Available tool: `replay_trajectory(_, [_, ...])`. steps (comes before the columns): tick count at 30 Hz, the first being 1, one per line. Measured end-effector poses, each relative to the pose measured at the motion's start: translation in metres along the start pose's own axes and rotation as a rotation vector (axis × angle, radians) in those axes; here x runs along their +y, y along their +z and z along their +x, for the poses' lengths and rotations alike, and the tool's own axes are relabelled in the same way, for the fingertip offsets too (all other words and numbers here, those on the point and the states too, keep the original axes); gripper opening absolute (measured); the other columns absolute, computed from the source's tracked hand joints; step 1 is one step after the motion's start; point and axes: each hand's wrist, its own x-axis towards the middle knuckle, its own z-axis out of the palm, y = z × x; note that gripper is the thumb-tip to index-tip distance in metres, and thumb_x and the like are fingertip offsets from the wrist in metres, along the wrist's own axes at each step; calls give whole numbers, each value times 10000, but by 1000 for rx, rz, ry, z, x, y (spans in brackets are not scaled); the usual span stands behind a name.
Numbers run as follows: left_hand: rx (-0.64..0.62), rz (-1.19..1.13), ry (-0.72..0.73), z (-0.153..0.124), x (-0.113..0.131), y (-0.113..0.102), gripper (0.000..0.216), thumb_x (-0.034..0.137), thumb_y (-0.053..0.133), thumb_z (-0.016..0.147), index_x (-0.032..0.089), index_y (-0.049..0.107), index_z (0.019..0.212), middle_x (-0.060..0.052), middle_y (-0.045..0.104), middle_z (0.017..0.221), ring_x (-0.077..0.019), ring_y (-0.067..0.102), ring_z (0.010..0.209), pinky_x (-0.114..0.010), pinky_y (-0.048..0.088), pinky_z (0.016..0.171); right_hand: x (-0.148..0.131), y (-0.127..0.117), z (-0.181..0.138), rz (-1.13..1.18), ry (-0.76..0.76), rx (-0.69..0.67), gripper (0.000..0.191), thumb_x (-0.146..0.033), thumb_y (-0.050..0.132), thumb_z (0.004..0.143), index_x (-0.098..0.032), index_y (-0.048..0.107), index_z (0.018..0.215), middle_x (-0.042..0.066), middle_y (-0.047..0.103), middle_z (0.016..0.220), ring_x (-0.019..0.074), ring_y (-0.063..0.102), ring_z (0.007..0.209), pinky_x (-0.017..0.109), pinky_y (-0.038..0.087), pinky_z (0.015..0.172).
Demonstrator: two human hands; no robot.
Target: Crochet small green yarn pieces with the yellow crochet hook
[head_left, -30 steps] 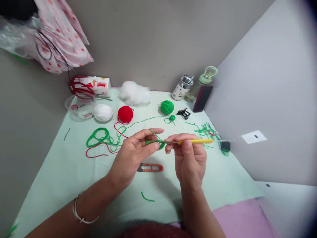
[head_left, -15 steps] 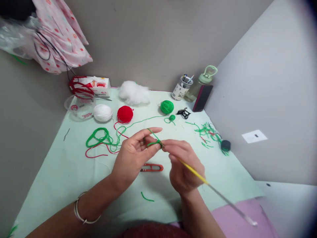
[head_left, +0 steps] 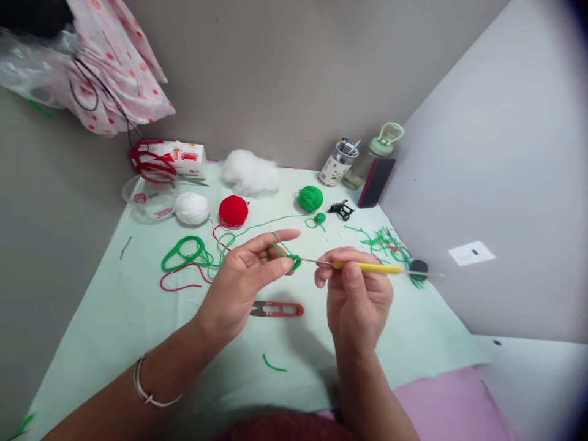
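Observation:
Between the thumb and fingers of my left hand [head_left: 241,275] is a small piece of green crochet work [head_left: 296,263], pinched at its edge. Green yarn runs from it up over my raised left index finger. My right hand [head_left: 361,294] is closed round the yellow handle of a crochet hook [head_left: 367,267]. The hook lies nearly level, its thin metal shaft reaching left to the green piece. Whether its tip sits inside a stitch is too small to tell. Red-handled thread snips [head_left: 278,309] lie on the table below my hands.
Behind my hands are a green yarn ball [head_left: 311,198], a red yarn ball [head_left: 233,211], a white yarn ball [head_left: 192,209] and white stuffing [head_left: 250,172]. A pen cup [head_left: 339,164], a bottle [head_left: 365,165] and a phone [head_left: 376,182] stand back right. Yarn scraps [head_left: 386,245] lie at right.
My right hand has turned and drawn back to the right, swinging the hook from a downward slant to nearly level. My left hand still pinches the green piece.

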Motion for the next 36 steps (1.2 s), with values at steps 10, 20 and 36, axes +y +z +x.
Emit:
replay_trajectory(10, [-56,36,4,-1,-10,1,402,268,880,848,324,806,1239,18,645,942,-144,642,936,-286,516,944,6,0,-4,40,49,-95,159,-268,648,1036,-275,806,1057,44,788,980,159,700,745,342,602,668])
replay_trajectory(20, [-84,-26,-27,0,-8,1,434,231,918,813,346,809,1217,54,582,865,-89,657,813,-233,519,852,8,2,-3,206,91,-136,141,-266,682,1020,-257,823,1032,25,759,921,134,700,723,297,606,652])
replay_trajectory(36, [-97,29,7,1,-9,-3,460,248,902,837,337,791,1275,35,631,871,-100,607,854,-238,499,882,4,5,0,269,228,-26,127,-346,740,981,-253,811,932,13,766,836,118,669,641,255,587,598])
